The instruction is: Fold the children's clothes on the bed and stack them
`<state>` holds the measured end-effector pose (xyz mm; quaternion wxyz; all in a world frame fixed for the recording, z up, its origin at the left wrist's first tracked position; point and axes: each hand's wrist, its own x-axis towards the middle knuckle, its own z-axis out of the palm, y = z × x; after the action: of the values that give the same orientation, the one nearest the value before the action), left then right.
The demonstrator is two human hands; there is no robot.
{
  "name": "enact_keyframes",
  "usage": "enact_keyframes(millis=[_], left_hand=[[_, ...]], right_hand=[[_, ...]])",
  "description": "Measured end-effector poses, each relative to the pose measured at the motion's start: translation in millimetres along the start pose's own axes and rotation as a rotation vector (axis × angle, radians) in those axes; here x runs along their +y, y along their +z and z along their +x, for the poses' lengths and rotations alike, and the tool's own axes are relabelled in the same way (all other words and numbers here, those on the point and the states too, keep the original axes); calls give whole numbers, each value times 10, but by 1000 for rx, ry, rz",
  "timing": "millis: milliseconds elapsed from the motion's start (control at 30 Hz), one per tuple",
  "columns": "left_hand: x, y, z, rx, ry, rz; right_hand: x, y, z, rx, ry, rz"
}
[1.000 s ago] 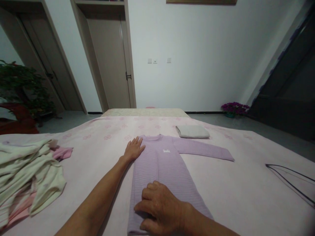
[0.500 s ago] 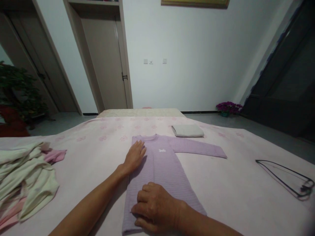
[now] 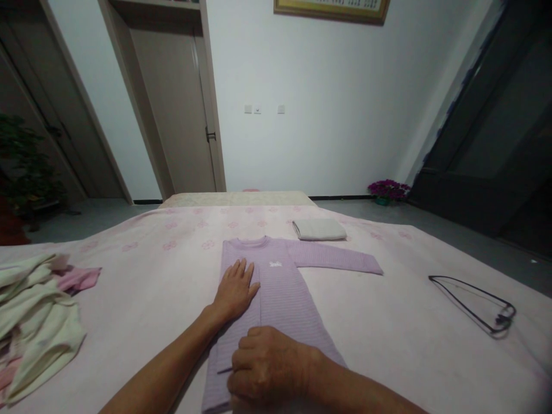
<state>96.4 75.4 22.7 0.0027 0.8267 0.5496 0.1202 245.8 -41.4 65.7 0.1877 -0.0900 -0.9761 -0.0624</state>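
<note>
A lilac long-sleeved top (image 3: 284, 293) lies flat on the pink bed cover (image 3: 388, 333), its left side folded in and its right sleeve (image 3: 336, 261) stretched out to the right. My left hand (image 3: 235, 287) lies flat and open on the folded left part, fingers together, pointing away from me. My right hand (image 3: 267, 368) rests lower down on the top near its hem, fingers curled under and pressed on the fabric.
A heap of cream and pink clothes (image 3: 34, 322) lies at the left. A folded grey-white cloth (image 3: 319, 229) sits beyond the top. A black wire hanger (image 3: 474, 299) lies at the right. Doors, a plant and purple flowers (image 3: 386, 190) stand past the bed.
My left hand slid from the top's left shoulder edge onto its folded part and down toward me. My right hand stayed near the hem. The view shifted right.
</note>
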Motion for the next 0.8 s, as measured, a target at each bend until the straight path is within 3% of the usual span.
enact_keyframes(millis=[100, 267, 400, 533, 633, 800], left_hand=[[18, -14, -11, -5, 6, 50], [42, -45, -38, 7, 26, 89], [69, -84, -48, -4, 23, 87], [92, -109, -52, -8, 18, 70], [92, -103, -50, -2, 13, 66], [70, -69, -40, 19, 22, 43]], right_hand=[[389, -166, -172, 101, 264, -35], [1280, -405, -966, 309, 1068, -102], [1773, -601, -1805, 198, 1553, -315], [1990, -831, -2374, 52, 1921, -393], [2056, -941, -2542, -35, 2096, -270], [2045, -1068, -2513, -70, 2149, -192]])
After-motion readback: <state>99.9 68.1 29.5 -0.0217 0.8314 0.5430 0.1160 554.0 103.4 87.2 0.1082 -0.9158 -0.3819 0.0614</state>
